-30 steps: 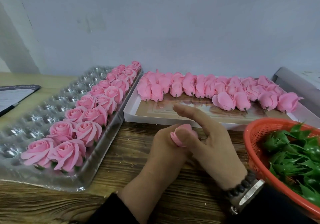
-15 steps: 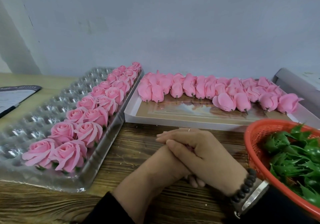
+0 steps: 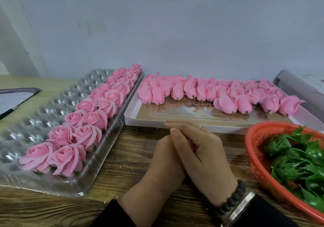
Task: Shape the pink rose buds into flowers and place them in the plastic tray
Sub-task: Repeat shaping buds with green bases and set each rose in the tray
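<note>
My left hand (image 3: 163,160) and my right hand (image 3: 201,153) are pressed together over the wooden table (image 3: 133,156). The right hand lies across the left with fairly straight fingers and covers it. The pink bud my left hand grips is hidden between them. To the left lies the clear plastic tray (image 3: 35,104); two rows of shaped pink roses (image 3: 87,135) fill its right side. Behind my hands, several unshaped pink buds (image 3: 192,90) lie in a row in a white box (image 3: 145,121).
An orange mesh basket (image 3: 254,156) of green leaf pieces (image 3: 298,156) stands close to my right wrist. A notebook with a pen (image 3: 14,98) lies at the far left. The wall runs right behind the tray and box.
One second ago my left hand held the pink bud in view, the right hand raised beside it. The right hand has since closed over the left and hidden the bud.
</note>
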Motion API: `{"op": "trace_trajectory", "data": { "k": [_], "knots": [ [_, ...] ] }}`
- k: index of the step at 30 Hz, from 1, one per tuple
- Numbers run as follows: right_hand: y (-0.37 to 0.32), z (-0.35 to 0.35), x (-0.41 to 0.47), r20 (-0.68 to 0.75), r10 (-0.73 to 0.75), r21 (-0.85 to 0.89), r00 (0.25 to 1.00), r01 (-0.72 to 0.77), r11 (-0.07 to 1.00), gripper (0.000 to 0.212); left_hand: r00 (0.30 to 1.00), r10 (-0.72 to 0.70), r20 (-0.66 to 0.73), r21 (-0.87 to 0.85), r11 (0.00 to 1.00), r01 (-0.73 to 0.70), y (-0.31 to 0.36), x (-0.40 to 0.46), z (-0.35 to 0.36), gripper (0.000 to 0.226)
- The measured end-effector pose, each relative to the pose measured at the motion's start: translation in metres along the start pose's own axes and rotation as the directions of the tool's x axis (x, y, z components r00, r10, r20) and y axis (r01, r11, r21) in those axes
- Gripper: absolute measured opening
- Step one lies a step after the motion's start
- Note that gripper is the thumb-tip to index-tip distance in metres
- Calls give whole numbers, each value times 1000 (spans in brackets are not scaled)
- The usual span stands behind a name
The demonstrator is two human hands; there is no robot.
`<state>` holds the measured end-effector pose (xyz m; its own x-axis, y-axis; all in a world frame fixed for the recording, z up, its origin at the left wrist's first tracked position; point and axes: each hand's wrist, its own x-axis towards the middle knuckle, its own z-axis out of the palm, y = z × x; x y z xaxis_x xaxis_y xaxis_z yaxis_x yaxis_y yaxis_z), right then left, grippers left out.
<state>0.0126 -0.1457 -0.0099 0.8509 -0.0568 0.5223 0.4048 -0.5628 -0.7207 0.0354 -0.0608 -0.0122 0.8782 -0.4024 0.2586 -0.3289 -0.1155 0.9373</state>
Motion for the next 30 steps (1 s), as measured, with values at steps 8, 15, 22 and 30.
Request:
{"op": "trace_trajectory", "data": {
  "k": [8,15,22,30],
  "knots": [
    [5,-7,9,225,-3,20,974,-1,1000,34,988,59,145,156,984,-81,-2,3,-3,36],
    [6,-12,4,330,-7,166,944,-51,985,33,972,-89,217,122,991,64,0,-3,-7,27],
    [15,-11,7,-26,168,415,985,-143,898,36,985,-92,148,3,996,93,5,1,-12,28],
    [8,0,1,76,-19,-31,997,22,999,39,998,-10,67,75,997,5,4,2,-2,31]
  ]
}}
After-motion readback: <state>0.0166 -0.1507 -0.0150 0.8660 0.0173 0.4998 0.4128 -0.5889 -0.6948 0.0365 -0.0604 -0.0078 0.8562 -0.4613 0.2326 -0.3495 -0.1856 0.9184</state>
